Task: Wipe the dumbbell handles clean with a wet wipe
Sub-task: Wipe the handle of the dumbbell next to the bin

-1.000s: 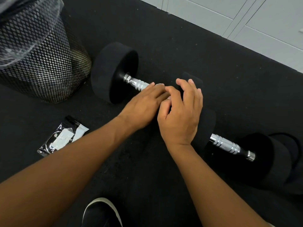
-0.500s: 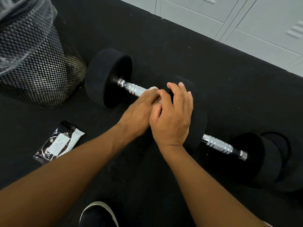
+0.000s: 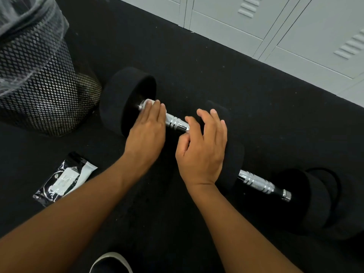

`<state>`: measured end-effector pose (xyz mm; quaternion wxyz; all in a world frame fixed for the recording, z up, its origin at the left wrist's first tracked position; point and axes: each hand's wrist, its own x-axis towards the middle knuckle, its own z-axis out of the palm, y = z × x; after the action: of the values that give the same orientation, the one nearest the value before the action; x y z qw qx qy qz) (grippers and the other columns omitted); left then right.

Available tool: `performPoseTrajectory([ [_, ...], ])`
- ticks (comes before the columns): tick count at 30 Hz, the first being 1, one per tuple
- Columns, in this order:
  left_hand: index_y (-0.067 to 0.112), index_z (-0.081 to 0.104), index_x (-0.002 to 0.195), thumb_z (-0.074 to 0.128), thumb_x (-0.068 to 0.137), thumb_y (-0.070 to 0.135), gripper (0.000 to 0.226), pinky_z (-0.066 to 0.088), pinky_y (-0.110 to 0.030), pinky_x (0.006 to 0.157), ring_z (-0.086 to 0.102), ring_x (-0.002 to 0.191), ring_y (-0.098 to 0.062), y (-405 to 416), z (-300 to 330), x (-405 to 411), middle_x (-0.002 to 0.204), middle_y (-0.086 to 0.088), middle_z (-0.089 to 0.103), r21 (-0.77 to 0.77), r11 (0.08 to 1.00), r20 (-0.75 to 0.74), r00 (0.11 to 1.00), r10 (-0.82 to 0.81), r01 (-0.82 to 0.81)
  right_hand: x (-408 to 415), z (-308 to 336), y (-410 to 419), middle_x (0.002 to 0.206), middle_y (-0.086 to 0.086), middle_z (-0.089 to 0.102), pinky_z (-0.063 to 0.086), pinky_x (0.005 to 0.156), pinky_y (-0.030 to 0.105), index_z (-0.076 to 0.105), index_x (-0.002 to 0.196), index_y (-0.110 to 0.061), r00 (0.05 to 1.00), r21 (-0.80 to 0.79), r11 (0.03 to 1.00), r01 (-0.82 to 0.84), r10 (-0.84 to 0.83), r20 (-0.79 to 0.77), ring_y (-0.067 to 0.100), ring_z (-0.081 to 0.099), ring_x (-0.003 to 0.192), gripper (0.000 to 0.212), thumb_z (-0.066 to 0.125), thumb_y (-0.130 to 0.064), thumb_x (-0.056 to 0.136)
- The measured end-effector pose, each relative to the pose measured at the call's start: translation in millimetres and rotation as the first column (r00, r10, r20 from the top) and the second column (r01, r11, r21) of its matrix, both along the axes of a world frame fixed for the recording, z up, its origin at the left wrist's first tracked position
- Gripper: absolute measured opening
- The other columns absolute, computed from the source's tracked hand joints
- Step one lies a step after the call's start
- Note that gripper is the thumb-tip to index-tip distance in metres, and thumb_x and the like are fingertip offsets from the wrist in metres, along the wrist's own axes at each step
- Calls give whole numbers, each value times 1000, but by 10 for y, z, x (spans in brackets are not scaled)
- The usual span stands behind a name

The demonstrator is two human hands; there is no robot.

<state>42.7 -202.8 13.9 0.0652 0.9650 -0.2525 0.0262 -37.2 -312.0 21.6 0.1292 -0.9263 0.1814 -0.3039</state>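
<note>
Two black dumbbells lie end to end on the dark floor mat. The left dumbbell has a chrome handle [image 3: 176,124] between its black heads [image 3: 122,103]. My left hand [image 3: 146,133] presses a white wet wipe [image 3: 147,102] onto the handle's left end, next to the left head. My right hand [image 3: 202,152] rests over the right end of that handle and the head beside it, fingers spread. The second dumbbell's chrome handle [image 3: 258,182] lies bare to the right.
A black mesh bin [image 3: 41,81] with a clear liner stands at the left. A black-and-white wipe packet [image 3: 63,179] lies on the mat near my left forearm. Grey lockers [image 3: 285,26] line the far side. A shoe tip [image 3: 111,263] shows at the bottom.
My left hand slid the wipe left along the handle, from beside my right hand to the left head. The middle of the handle is now uncovered. My right hand stayed put.
</note>
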Motion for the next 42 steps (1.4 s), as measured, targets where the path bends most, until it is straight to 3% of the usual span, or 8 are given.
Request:
performPoseTrajectory([
  [6,1,19,159,45,102,3,62,9,-32,118,10,156,-31,4,30,-142,167,-18,16,-96,995,-77,996,-39,31,1,-1,-2,137,11,62,27,125,46,72,119,-12,1000,-9,1000,0,0,-8,31,46,142,33,50,-13,95],
  [13,12,28,158,60,97,12,69,23,-33,113,13,152,-21,-1,-15,-286,166,-8,22,-154,924,-100,925,-367,350,12,6,-3,138,10,61,26,125,46,72,119,-13,1000,-23,1000,9,-9,-20,30,45,143,34,48,-15,96],
  [17,0,42,150,41,94,4,57,22,-38,120,37,148,-34,132,54,12,155,-21,44,26,980,65,978,-198,196,14,-5,-12,138,10,61,26,125,46,72,121,-13,1000,-16,1000,6,-6,-7,30,45,143,34,50,-13,95],
  [22,-5,15,158,31,101,7,60,16,-42,127,13,156,-36,141,8,94,164,-27,18,44,996,6,997,-76,76,4,-1,-11,138,10,61,23,127,44,71,122,-14,1000,-17,1000,2,-2,-18,30,45,144,35,48,-15,96],
  [26,0,29,155,47,101,5,57,22,-33,122,20,155,-30,-7,63,4,162,-19,28,-116,991,-40,997,-66,61,3,-8,-2,138,10,61,26,126,46,72,121,-13,1000,-20,1000,7,-7,-7,30,46,143,34,49,-13,95],
  [31,19,30,157,52,105,21,57,32,-33,117,13,156,-16,-121,176,-181,167,-2,20,-283,925,-250,911,-327,255,-2,12,-2,140,10,60,24,126,45,71,123,-13,999,-21,1000,7,-8,-35,30,43,145,38,45,-17,96],
  [37,8,27,158,50,100,6,63,13,-35,126,18,155,-25,6,104,85,164,-12,28,-66,985,-81,983,-163,158,8,10,-10,139,11,60,26,125,47,71,122,-12,1000,-14,1000,2,-3,-24,30,44,144,35,49,-13,95],
  [42,1,40,149,53,94,3,56,22,-39,126,30,149,-31,-11,48,75,153,-17,41,-68,994,-33,996,-83,81,2,1,-9,139,11,61,26,125,46,71,122,-12,1000,-26,1000,4,-5,-20,30,45,143,35,50,-13,94],
])
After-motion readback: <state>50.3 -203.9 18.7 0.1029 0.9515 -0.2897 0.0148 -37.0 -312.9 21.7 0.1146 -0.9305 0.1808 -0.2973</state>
